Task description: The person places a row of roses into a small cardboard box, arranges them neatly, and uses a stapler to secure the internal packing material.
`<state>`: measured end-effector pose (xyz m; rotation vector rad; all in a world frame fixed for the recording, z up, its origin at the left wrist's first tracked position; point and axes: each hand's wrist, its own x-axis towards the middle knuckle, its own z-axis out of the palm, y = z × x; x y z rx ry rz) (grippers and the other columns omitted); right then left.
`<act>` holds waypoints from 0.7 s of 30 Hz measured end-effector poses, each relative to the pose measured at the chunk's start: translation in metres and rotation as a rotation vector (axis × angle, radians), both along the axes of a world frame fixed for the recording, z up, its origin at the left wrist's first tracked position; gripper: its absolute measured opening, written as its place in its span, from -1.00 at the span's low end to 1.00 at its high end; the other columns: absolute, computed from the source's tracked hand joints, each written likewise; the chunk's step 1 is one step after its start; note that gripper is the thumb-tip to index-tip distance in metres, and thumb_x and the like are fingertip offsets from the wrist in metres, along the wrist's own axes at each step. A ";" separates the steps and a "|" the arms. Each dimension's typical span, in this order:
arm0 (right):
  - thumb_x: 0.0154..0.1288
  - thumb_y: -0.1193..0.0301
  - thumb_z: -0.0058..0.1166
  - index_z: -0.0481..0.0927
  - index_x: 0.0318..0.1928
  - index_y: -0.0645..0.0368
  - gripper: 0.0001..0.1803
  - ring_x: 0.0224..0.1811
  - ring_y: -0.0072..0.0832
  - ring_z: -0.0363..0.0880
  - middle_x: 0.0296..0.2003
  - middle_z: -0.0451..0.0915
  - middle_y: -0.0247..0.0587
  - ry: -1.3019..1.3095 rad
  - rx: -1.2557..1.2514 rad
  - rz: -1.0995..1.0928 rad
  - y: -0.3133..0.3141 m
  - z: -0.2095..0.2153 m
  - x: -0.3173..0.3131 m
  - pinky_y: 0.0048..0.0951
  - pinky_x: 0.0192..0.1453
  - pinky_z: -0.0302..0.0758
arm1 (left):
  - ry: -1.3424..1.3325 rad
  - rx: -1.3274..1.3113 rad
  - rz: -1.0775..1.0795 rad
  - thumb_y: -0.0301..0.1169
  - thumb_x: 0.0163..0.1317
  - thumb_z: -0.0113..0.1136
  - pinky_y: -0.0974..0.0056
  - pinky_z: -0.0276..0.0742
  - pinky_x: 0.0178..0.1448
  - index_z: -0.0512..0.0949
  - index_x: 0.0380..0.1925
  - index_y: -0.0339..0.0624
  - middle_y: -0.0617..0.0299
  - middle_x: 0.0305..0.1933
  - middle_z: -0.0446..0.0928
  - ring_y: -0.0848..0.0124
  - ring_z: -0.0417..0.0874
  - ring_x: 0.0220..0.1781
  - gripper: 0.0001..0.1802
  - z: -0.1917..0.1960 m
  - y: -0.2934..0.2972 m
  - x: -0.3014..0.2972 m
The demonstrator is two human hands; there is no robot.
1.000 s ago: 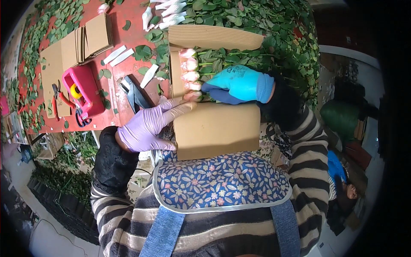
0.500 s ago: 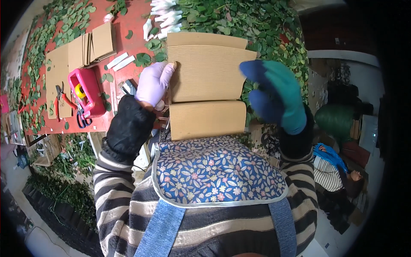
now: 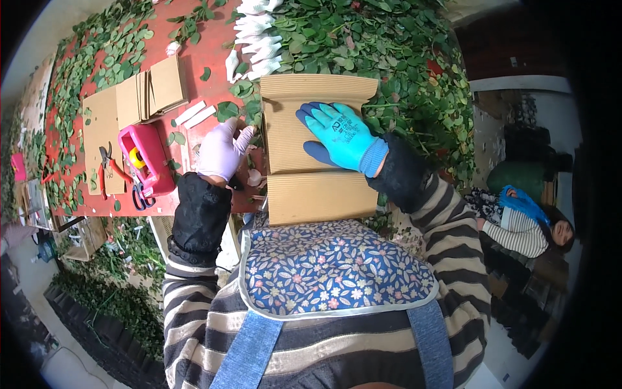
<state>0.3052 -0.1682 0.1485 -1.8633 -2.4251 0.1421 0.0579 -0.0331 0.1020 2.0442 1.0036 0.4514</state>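
A sheet of corrugated brown cardboard (image 3: pixel 304 155) lies in front of me, creased across its lower part, its far edge curling up. My right hand (image 3: pixel 340 135), in a teal and dark blue glove, rests flat on its upper part, fingers stretched out to the left. Just left of the cardboard is my left hand (image 3: pixel 221 154) in a thin lilac glove, off the sheet. Its fingers are bent downward and what they close on is hidden. A small dark object (image 3: pixel 235 183) shows beside its wrist.
Left on the red table (image 3: pixel 168 206) are a pink tape dispenser (image 3: pixel 148 162), red-handled pruning shears (image 3: pixel 109 170), scissors (image 3: pixel 141 198) and folded cardboard (image 3: pixel 103 139). White-netted bundles (image 3: pixel 259 45) and loose green leaves (image 3: pixel 343 45) cover the far side. A person (image 3: pixel 528 227) sits at right.
My left hand has let go of the cardboard's left edge and moved left and nearer. The right hand has come from beyond the right edge to lie flat on the sheet.
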 end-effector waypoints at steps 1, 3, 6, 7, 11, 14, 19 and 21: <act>0.31 0.13 0.07 0.36 0.33 0.21 -0.34 0.32 -0.20 0.37 0.24 0.44 -0.07 -0.010 -0.035 -0.010 0.000 0.002 -0.002 -0.10 0.36 0.23 | -0.032 -0.073 0.012 -0.01 0.26 0.26 0.07 0.56 -0.20 0.60 -0.24 -0.27 -0.06 -0.37 0.64 0.02 0.69 -0.29 -0.53 0.004 -0.002 0.002; 0.33 0.16 0.07 0.34 0.35 0.19 -0.35 0.33 -0.18 0.37 0.26 0.43 -0.05 -0.011 -0.061 -0.019 0.002 0.007 -0.005 -0.10 0.37 0.24 | 0.081 -0.143 -0.010 0.08 0.11 0.37 0.08 0.58 -0.14 0.56 -0.24 -0.29 -0.06 -0.35 0.65 0.02 0.70 -0.27 -0.42 0.016 -0.006 0.012; 0.28 0.17 0.12 0.39 0.31 0.19 -0.36 0.29 -0.19 0.41 0.22 0.47 -0.07 0.002 -0.025 -0.015 0.001 0.013 -0.005 -0.12 0.33 0.28 | 0.242 -0.117 -0.037 0.09 -0.01 0.46 0.01 0.59 -0.07 0.49 -0.12 -0.32 -0.15 -0.29 0.66 -0.05 0.70 -0.18 -0.29 0.010 -0.019 0.040; 0.27 0.18 0.13 0.40 0.29 0.19 -0.37 0.29 -0.20 0.41 0.22 0.48 -0.07 -0.008 -0.002 -0.011 -0.002 0.019 -0.009 -0.12 0.32 0.29 | 0.246 -0.143 -0.035 0.08 -0.03 0.47 0.00 0.59 -0.05 0.47 -0.10 -0.32 -0.18 -0.27 0.65 -0.06 0.70 -0.16 -0.27 0.002 -0.020 0.047; 0.29 0.19 0.13 0.45 0.24 0.18 -0.43 0.29 -0.19 0.42 0.21 0.49 -0.07 0.048 -0.016 0.013 -0.006 0.026 -0.019 -0.13 0.33 0.29 | 0.165 -0.143 0.047 -0.01 -0.11 0.56 0.07 0.59 -0.15 0.52 -0.20 -0.34 -0.11 -0.37 0.65 -0.01 0.71 -0.27 -0.32 -0.003 -0.023 0.048; 0.34 0.20 0.08 0.45 0.25 0.18 -0.46 0.29 -0.17 0.42 0.21 0.49 -0.04 0.075 -0.052 0.005 0.003 0.015 -0.014 -0.12 0.36 0.29 | 0.219 -0.154 0.031 0.03 -0.05 0.52 0.07 0.58 -0.17 0.54 -0.23 -0.31 -0.08 -0.41 0.64 0.01 0.71 -0.29 -0.36 0.002 -0.008 0.039; 0.34 0.21 0.08 0.42 0.28 0.21 -0.43 0.29 -0.14 0.42 0.22 0.48 -0.02 0.105 -0.046 -0.001 0.000 0.010 -0.014 -0.11 0.38 0.28 | 0.423 0.236 0.353 0.17 0.05 0.37 0.03 0.56 -0.13 0.54 -0.14 -0.27 -0.09 -0.23 0.60 0.02 0.66 -0.23 -0.31 -0.009 0.079 -0.016; 0.34 0.21 0.08 0.41 0.28 0.22 -0.43 0.29 -0.13 0.42 0.22 0.48 -0.01 0.103 -0.051 0.004 0.000 0.011 -0.015 -0.10 0.37 0.28 | 0.556 0.491 0.397 0.20 0.03 0.36 0.00 0.55 -0.02 0.48 0.02 -0.27 -0.12 0.02 0.52 -0.04 0.60 -0.08 -0.20 -0.015 0.106 -0.024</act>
